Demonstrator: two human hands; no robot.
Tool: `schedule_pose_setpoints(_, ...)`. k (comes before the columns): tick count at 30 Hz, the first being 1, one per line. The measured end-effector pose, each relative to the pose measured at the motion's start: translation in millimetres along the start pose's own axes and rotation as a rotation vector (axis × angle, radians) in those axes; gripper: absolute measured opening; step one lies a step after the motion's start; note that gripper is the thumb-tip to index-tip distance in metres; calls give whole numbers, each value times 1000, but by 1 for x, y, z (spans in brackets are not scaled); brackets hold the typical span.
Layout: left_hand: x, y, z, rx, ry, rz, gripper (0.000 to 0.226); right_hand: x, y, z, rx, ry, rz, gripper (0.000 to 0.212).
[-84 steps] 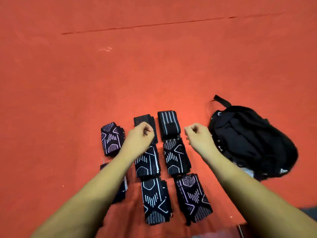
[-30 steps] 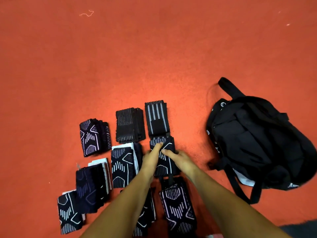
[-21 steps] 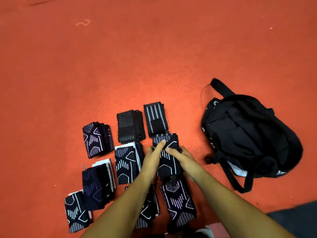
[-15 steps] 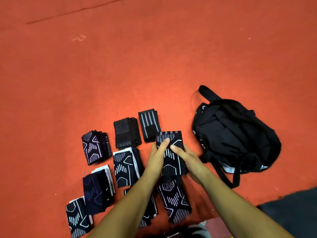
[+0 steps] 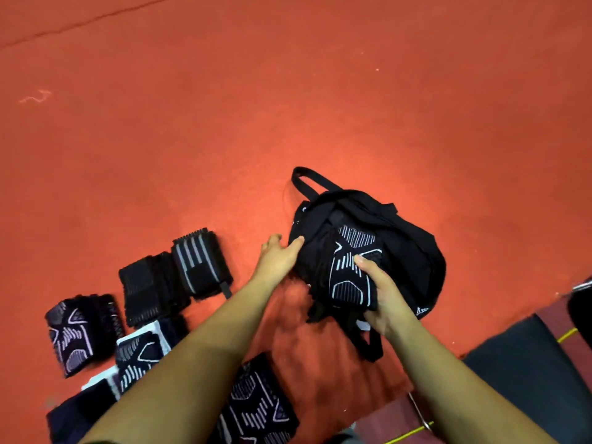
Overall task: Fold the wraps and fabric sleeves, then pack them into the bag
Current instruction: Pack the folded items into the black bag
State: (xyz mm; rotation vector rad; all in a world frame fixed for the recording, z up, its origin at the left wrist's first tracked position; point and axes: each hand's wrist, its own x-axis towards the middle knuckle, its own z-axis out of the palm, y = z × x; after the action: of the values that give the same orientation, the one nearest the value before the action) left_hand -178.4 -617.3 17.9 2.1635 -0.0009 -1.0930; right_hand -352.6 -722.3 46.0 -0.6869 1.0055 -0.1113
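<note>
Black bag [image 5: 403, 248] lies at right, within reach for loading. Remaining folded pieces [image 5: 198, 267] wait in rows, left. One patterned sleeve [image 5: 350, 270] sits over the bag, gripped by right hand [image 5: 384, 299], thumb on top. Fingers nearly straight, left hand [image 5: 278, 256] touches the bag's edge, probably to steady it.

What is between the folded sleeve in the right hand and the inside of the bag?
Nothing separate shows. The right hand holds the sleeve against the bag; only its own black strap crosses just beyond it.

Likely a gym or sports hall: a wide orange-red floor [image 5: 288, 107] with a seam [image 5: 80, 21], a dark mat edge [image 5: 528, 363] at lower right, folded athletic wraps [image 5: 198, 267] beside a black bag [image 5: 410, 251].
</note>
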Motion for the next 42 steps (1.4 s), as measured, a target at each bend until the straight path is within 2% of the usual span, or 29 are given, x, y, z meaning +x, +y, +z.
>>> schedule_pose_setpoints(2,25,3,14,-5,1,-33,103,17,-5,-18,15,26,6,56)
schedule_pose_setpoints(5,54,2,32,-111,-12,-93,104,36,-9,-34,43,27,17,52)
schedule_pose_setpoints(8,83,-16,45,-77,7,-79,110,51,-8,-40,29,4,47,50)
schedule_pose_setpoints(10,85,-22,46,-105,-27,-62,98,58,-7,-41,-2,-2,70,54)
schedule_pose_setpoints(12,66,-10,41,-143,-93,-27,65,62,-4,-44,-27,-6,90,55)
schedule_pose_setpoints(14,57,-7,37,-101,-103,-15,44,64,-3,-46,-30,-5,103,53)
schedule_pose_setpoints(18,35,-27,31,-183,-65,-67,38,61,-10,-46,-34,-30,89,46)
schedule_pose_setpoints(21,9,-59,24,-216,-37,-132,40,61,-17,-36,-81,-20,79,50)
schedule_pose_setpoints(27,-59,-102,27,-266,-122,-306,38,50,-8,-8,-187,-20,93,55)
schedule_pose_setpoints(29,-54,-107,20,-112,-114,-275,48,44,2,-4,-195,-13,111,67)
schedule_pose_setpoints(30,-48,-106,13,-10,-60,-241,52,42,7,-5,-201,-6,113,69)
schedule_pose_setpoints(33,-26,-91,-5,108,71,-33,66,36,22,-13,-233,9,111,56)
schedule_pose_setpoints(35,-14,-77,-6,124,4,51,55,33,31,-20,-244,35,110,52)
schedule_pose_setpoints(37,-5,-71,-2,154,-50,49,41,32,37,-25,-240,61,94,44)
schedule_pose_setpoints(39,-1,-69,0,81,10,64,32,31,41,-27,-258,68,82,41)
schedule_pose_setpoints(42,-11,-61,-7,-167,184,130,22,29,44,-31,-290,46,86,45)
